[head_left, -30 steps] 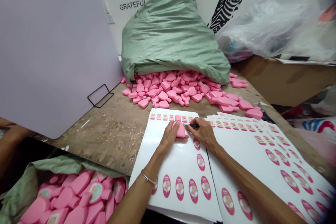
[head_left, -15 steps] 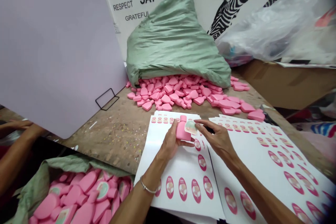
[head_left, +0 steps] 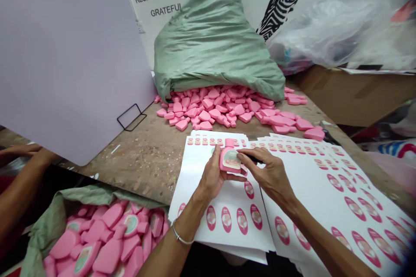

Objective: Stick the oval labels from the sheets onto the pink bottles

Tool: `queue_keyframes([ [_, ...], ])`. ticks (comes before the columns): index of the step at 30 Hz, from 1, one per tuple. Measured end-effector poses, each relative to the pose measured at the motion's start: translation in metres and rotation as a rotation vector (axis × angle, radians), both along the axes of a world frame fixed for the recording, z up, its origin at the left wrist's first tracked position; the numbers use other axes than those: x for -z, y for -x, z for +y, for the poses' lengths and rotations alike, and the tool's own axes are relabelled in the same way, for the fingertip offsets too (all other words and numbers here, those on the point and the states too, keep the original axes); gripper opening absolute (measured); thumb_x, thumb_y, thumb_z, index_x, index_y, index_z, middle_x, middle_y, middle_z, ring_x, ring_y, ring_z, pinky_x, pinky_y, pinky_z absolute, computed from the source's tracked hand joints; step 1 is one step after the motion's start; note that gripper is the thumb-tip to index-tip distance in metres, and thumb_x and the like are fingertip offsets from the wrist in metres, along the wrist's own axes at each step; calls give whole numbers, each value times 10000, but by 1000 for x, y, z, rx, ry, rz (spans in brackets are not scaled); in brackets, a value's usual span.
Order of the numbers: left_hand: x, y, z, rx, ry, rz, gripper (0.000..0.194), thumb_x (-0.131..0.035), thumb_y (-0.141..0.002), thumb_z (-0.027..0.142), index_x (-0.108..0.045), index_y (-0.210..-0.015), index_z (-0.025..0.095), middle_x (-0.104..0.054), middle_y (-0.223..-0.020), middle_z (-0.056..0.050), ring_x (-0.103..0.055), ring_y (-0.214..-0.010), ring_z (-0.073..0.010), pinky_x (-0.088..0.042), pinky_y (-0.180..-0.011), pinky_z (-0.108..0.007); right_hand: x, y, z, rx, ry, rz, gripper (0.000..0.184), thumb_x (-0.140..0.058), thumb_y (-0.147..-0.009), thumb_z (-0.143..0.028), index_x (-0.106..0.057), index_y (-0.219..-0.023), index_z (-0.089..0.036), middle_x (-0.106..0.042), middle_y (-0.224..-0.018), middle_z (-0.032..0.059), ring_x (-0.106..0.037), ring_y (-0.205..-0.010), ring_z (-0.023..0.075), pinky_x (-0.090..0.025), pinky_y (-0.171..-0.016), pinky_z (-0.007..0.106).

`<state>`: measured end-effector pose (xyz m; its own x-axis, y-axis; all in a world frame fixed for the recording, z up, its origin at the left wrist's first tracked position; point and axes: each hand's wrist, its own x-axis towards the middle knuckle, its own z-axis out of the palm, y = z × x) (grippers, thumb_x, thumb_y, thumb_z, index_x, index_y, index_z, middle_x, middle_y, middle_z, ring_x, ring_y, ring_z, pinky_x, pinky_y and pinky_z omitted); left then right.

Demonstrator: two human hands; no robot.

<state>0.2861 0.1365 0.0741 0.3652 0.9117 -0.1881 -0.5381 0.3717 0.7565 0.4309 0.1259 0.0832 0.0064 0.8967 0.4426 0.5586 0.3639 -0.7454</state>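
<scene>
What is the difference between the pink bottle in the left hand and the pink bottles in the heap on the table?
The bottle in the left hand carries a label on its front, while the bottles in the heap show bare pink. The held bottle stands upright with its neck up; the heap's bottles lie flat and jumbled. Both share the same pink, flattened shape.

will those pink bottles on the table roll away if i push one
Probably not: the pink bottles lie mostly on their broad flat faces, so one should slide, not roll. They look like hollow plastic, likely light and stiff; the left hand holds a bottle upright in its fingers. Being smooth, they may slip over each other.
</scene>
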Motion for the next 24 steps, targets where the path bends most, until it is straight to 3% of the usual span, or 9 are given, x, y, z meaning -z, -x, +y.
queue_keyframes([
  [11, -1, 4, 0, 32, -17, -1, 521, -446, -849, 577, -621, -978, 103, -681, -829, -111, -669, -749, -236, -574, -675, -412, -1, 6, 1, 22, -85, -99, 183, -578, -842, -397, -689, -873, -255, -680, -783, 20, -569, -725, 189, -434, -802, 390],
  [15, -4, 7, -3, 57, -126, 6, 303, -645, -779, 356, -562, -989, 154, -640, -890, -56, -657, -779, -206, -571, -700, -399, 0, 6, 0, 50, -145, -181, 193, -556, -858, -384, -688, -903, -250, -655, -738, 25, -546, -722, 186, -422, -750, 355],
  [18, -8, 10, -6, 83, -175, -7, 305, -673, -747, 236, -531, -1009, 170, -605, -895, -29, -639, -799, -183, -569, -716, -387, 2, -4, 4, 97, -179, -328, 239, -556, -851, -402, -693, -947, -231, -650, -727, 43, -551, -765, 206, -390, -791, 378],
  [21, -11, 13, -9, 90, -176, -15, 287, -638, -777, 247, -510, -1020, 163, -607, -905, -49, -624, -799, -177, -569, -710, -388, 0, -16, 9, 206, -92, -304, 320, -535, -846, -454, -670, -1004, -211, -676, -880, 87, -575, -857, 244, -400, -820, 410],
  [24, -15, 11, -14, 130, -150, 11, 304, -655, -759, 236, -507, -1012, 154, -600, -889, -51, -614, -749, -157, -571, -697, -382, -4, -12, 11, 108, 101, -62, 497, -604, -776, -498, -561, -1187, -221, -623, -1139, 100, -594, -969, 246, -463, -836, 391],
])
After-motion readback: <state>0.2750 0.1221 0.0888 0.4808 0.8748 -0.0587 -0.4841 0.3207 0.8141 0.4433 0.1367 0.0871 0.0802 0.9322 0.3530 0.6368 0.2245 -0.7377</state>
